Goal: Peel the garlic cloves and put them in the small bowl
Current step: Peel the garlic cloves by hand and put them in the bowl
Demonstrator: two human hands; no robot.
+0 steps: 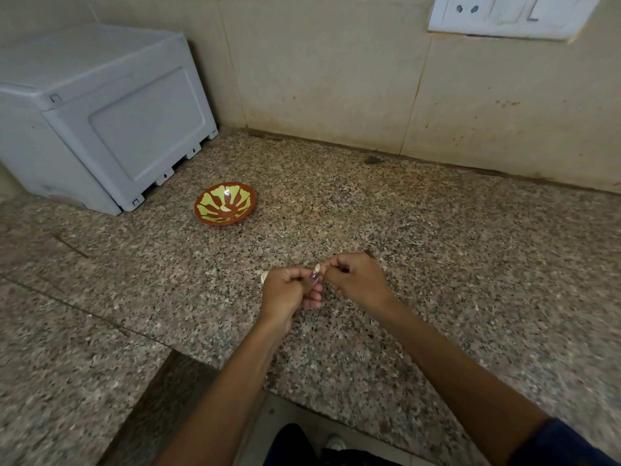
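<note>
I count two hands over the worktop [437, 264], both bare and brought together near the middle of the view. The left hand [289, 292] has its fingers [314, 295] curled in, and the right hand [358, 280] is curled the same way; between them they pinch one garlic clove [317, 266], a small pale, smooth, tapered piece that shows just above the thumbs. I cannot tell how much skin is on it. One more pale scrap [264, 276] peeks out at the left edge of the left hand, lying on the stone; whether it is peel or a clove I cannot make out.

There is one small bowl [225, 204], round and shallow, glazed, with a red-brown rim and a yellow-green leaf-like pattern inside. It stands on the worktop well apart from the hands, farther back and to the left. One pale curved sliver [225, 209] lies inside it, and I see a glossy highlight on the glaze.

The worktop is speckled granite, grey-pink with black flecks, polished, with a seam line running across the left part. One boxy grey plastic appliance [100, 105] with a recessed side panel and small feet sits at the back left, near the bowl. The wall [336, 79] behind is of large beige tiles, faintly stained, and carries one white socket plate [504, 15] at the upper right.
</note>
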